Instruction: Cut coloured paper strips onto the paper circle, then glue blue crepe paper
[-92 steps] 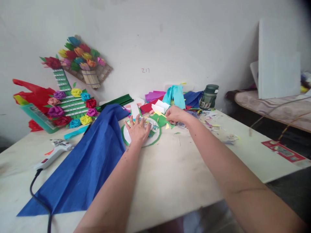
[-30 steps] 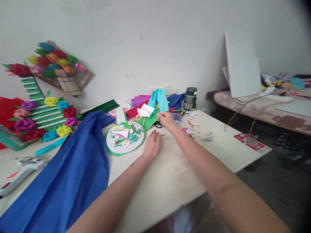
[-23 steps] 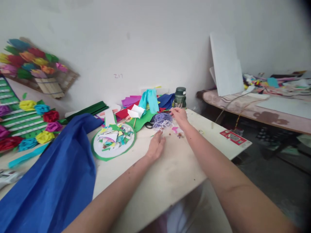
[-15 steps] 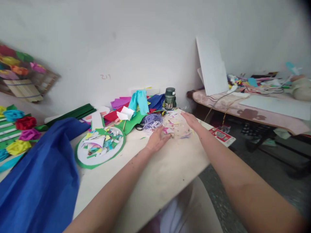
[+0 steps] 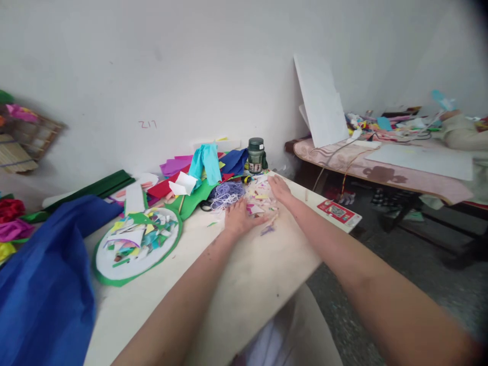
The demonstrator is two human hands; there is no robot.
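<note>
My left hand (image 5: 240,218) lies on the table with its fingers spread, beside a heap of purple yarn (image 5: 225,195). My right hand (image 5: 280,188) rests flat at the table's far right edge, fingers stretched forward. Between the two hands is a scatter of small paper scraps (image 5: 261,197), pink, yellow and purple. Neither hand holds anything that I can see. Left of my left arm stands a round white, green-rimmed paper piece (image 5: 110,267) with a pile of cut scraps (image 5: 147,231) on it.
A dark green jar (image 5: 255,155) stands by the wall near coloured sheets, including a turquoise one (image 5: 206,162). Blue cloth-like material (image 5: 49,284) drapes over the left. A red QR card (image 5: 338,211) lies at the right corner. Another table (image 5: 335,157) carries a leaning white board (image 5: 322,101).
The view has turned to the right, so things sit further left. My left hand has spread its fingers and thumb wider by the scraps. The right hand stays at the table edge.
</note>
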